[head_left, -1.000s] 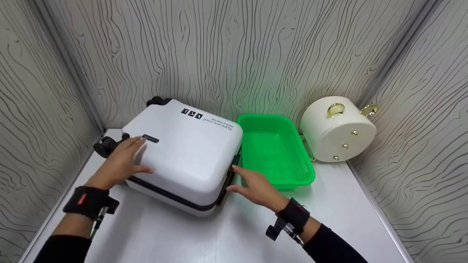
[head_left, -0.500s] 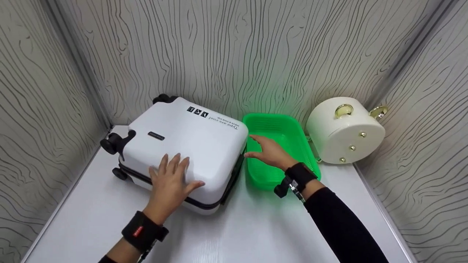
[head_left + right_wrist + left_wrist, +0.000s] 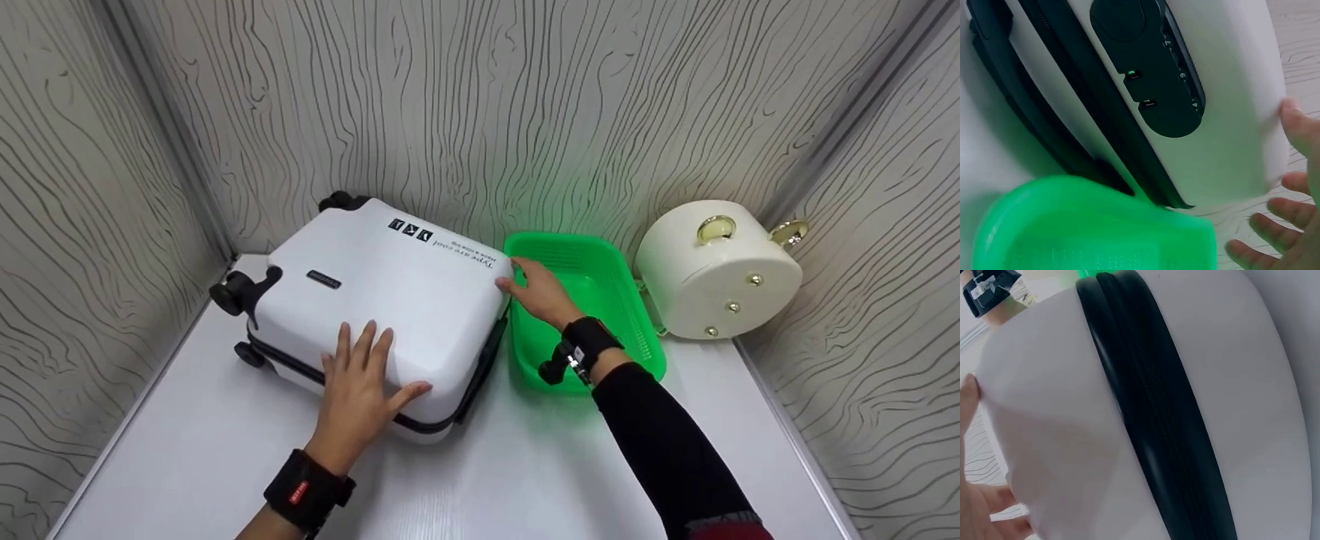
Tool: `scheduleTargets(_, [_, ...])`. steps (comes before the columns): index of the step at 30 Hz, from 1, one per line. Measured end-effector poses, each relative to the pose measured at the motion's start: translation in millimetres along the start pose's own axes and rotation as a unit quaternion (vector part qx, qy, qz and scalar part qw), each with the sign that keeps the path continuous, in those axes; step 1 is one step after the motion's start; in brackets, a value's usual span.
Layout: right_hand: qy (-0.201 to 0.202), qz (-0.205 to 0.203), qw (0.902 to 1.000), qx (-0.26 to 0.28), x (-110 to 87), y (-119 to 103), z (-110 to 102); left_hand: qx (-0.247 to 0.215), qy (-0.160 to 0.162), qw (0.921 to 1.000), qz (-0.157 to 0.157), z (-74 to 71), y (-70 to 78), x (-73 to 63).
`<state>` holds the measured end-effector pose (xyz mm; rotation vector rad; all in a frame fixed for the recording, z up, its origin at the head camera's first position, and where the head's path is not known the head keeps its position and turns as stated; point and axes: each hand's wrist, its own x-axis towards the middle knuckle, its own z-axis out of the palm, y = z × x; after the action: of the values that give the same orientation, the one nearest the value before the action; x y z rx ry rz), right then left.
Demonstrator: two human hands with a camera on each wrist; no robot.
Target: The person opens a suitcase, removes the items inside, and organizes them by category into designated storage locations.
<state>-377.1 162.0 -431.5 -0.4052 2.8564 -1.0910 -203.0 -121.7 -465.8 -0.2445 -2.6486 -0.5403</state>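
Observation:
A white hard-shell suitcase (image 3: pixel 397 300) lies flat on the white table, its black wheels (image 3: pixel 234 294) toward the left. My left hand (image 3: pixel 356 397) rests on its front edge with fingers spread and straight. The black zipper band (image 3: pixel 1154 405) runs along the side below that hand in the left wrist view. At the far right corner of the shell, my right hand (image 3: pixel 541 291) touches with its thumb, the fingers extended and loosely spread. The right wrist view shows a black combination lock (image 3: pixel 1165 115) and a dark carrying handle (image 3: pixel 1022 107) on the suitcase's right side.
A green plastic basket (image 3: pixel 637 307) stands right against the suitcase, under the right forearm. Beyond it, a cream drum-shaped bag (image 3: pixel 679 277) with gold rings and studs lies near the right wall. Wood-grain-patterned panels (image 3: pixel 450 112) enclose the back and both sides.
My left hand has moved right, from near the wheels to the suitcase's front edge. The right hand has gone from beside the handle up to the far right corner. The suitcase stays put.

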Motion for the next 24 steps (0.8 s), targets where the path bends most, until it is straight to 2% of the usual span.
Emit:
scheduleTargets(3, [0.009,0.03,0.9986,0.042,-4.2,5.2,7.8,-0.002,-0.004,0.9999,0.01,-2.6,-4.0,-1.7])
scheduleTargets(6, [-0.004,0.044,0.9953,0.087,-9.2,12.5,14.4,-0.01,-0.011,0.9998,0.014,-5.9,-9.2,-3.9])
scheduleTargets(11, [-0.045,0.014,0.9875,0.151,-16.1,19.3,17.2,-0.024,-0.026,0.9991,0.024,-14.7,-21.2,-6.8])
scheduleTargets(14, [-0.056,0.002,0.9877,0.146,-19.2,18.6,17.7,-0.033,-0.037,0.9984,0.027,-19.9,-28.4,-7.7])
scheduleTargets(18, [-0.036,-0.004,0.9892,0.142,-26.8,14.2,25.0,-0.057,-0.056,0.9964,0.028,-28.1,-41.1,-11.2])
scheduleTargets(24, [-0.033,-0.018,0.9903,0.133,-45.5,3.2,37.7,-0.101,-0.085,0.9907,0.034,-47.0,-72.0,-17.5])
